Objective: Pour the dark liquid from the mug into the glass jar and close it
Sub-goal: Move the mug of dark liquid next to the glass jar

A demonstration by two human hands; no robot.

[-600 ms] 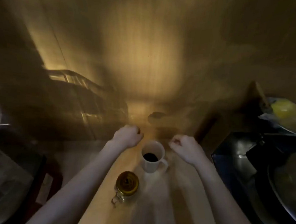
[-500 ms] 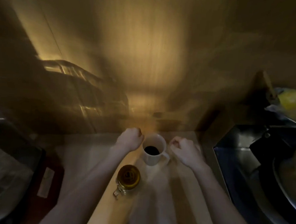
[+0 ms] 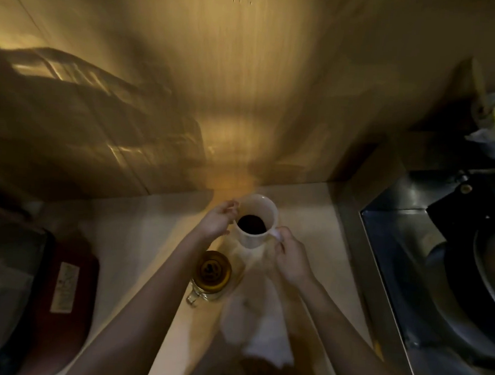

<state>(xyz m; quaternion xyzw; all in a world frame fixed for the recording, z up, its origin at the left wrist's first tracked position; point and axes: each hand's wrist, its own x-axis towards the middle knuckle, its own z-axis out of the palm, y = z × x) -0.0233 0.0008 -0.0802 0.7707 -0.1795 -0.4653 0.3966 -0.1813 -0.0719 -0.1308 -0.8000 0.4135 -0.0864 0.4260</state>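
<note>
Spills are your main risk: your right hand [image 3: 289, 257] pinches the white ceramic mug [image 3: 256, 221] by its handle, while your left hand [image 3: 219, 220] just cups its side. That little glass jar [image 3: 212, 270] with the wire clasp has a small mouth, so tip slowly or the dark liquid [image 3: 251, 224] overshoots.

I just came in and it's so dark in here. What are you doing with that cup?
A person is standing at a kitchen counter with both hands on a white mug of dark liquid. The left hand touches its side and the right hand is at the handle. A glass jar sits on the counter just in front of the mug, nearer the person. Nothing has been poured yet.
</note>
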